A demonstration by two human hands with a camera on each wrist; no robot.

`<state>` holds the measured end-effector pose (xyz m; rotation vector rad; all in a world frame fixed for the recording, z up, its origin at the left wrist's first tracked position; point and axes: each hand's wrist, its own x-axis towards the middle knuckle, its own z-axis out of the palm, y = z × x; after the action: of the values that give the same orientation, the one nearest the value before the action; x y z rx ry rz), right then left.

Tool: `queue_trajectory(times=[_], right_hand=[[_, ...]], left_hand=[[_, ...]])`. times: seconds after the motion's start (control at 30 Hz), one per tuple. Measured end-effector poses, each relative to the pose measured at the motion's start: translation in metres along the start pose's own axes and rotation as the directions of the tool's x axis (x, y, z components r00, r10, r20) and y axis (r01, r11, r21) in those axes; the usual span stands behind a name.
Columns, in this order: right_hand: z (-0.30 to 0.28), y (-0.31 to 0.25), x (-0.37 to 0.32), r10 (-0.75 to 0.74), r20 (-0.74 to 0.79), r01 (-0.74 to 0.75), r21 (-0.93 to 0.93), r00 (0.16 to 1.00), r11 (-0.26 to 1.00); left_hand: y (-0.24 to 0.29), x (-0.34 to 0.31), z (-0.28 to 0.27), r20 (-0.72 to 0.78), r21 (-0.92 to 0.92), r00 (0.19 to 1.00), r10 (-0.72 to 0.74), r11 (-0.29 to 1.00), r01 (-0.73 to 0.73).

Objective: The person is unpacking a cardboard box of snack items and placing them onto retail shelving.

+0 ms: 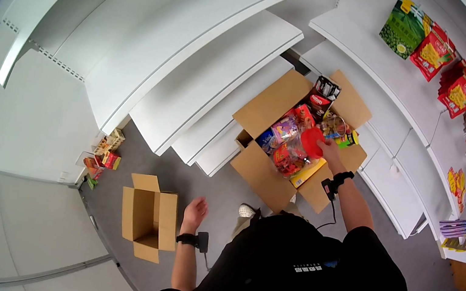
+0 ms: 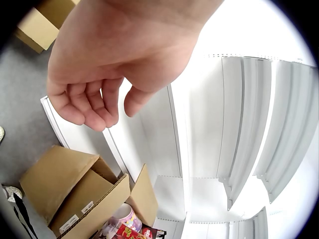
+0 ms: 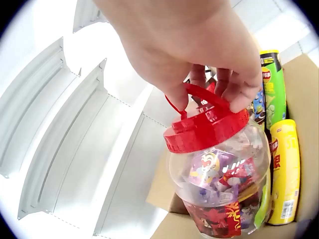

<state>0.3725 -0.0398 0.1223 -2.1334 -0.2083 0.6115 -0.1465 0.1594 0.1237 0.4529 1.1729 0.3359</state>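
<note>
My right hand (image 3: 199,55) grips the red handle on the lid (image 3: 207,129) of a clear plastic jar (image 3: 219,184) filled with colourful wrapped snacks. In the head view the jar (image 1: 289,157) is over the open cardboard box (image 1: 262,172), which holds packets and cans. Beside the jar stand a yellow can (image 3: 285,172) and a green can (image 3: 274,92). Away from the box, my left hand (image 1: 195,213) hangs with loosely bent fingers and holds nothing; the left wrist view shows this hand (image 2: 119,59) above the box (image 2: 84,199).
A second, smaller open box (image 1: 150,218) stands on the floor at the left, near several snack packs (image 1: 108,152) by the wall. White shelves (image 1: 218,50) run along the back. Snack bags (image 1: 434,51) hang at the right, above more shelving.
</note>
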Motion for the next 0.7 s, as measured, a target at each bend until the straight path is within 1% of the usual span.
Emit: queue_trajectory(times=[0.03, 0.13, 0.17, 0.23, 0.27, 0.37, 0.47, 0.57, 0.67, 0.7], right_hand=[[-0.001, -0.006, -0.001, -0.009, 0.028, 0.008, 0.020, 1.000, 1.000], [-0.005, -0.031, -0.014, -0.064, 0.093, 0.065, -0.001, 0.994, 0.998], [-0.006, -0.042, -0.020, -0.084, 0.114, 0.086, -0.009, 0.990, 0.996], [-0.007, -0.066, -0.034, -0.166, 0.102, 0.176, -0.097, 0.981, 0.980], [-0.009, -0.078, -0.040, -0.207, 0.100, 0.220, -0.141, 0.973, 0.965], [-0.020, -0.116, -0.038, -0.260, 0.110, 0.278, -0.200, 0.959, 0.940], [-0.039, -0.161, -0.035, -0.422, 0.199, 0.430, 0.006, 0.884, 0.903], [-0.061, -0.230, -0.059, -0.506, 0.318, 0.436, 0.267, 0.802, 0.859], [-0.090, -0.315, -0.106, -0.522, 0.405, 0.481, 0.207, 0.751, 0.852], [-0.096, -0.336, -0.114, -0.574, 0.402, 0.542, 0.202, 0.713, 0.815]], left_hand=[[0.000, 0.002, 0.000, 0.009, -0.005, 1.000, 0.002, 1.000, -0.002], [0.002, 0.011, 0.005, 0.003, 0.000, 1.000, 0.000, 1.000, 0.000], [0.003, 0.014, 0.008, 0.036, -0.014, 0.999, 0.003, 1.000, -0.002], [0.005, 0.021, 0.011, 0.100, -0.042, 0.995, 0.012, 0.999, -0.008], [0.006, 0.024, 0.012, 0.104, -0.044, 0.994, 0.016, 0.999, -0.011], [0.010, 0.027, 0.024, 0.102, -0.041, 0.994, 0.030, 0.999, -0.026], [0.017, 0.027, 0.033, 0.085, -0.023, 0.995, 0.046, 0.999, -0.044], [0.019, 0.028, 0.036, 0.097, -0.011, 0.994, 0.054, 0.999, -0.053], [0.021, 0.027, 0.037, 0.104, 0.005, 0.992, 0.077, 0.997, -0.078], [0.022, 0.024, 0.038, 0.106, 0.000, 0.990, 0.088, 0.996, -0.088]])
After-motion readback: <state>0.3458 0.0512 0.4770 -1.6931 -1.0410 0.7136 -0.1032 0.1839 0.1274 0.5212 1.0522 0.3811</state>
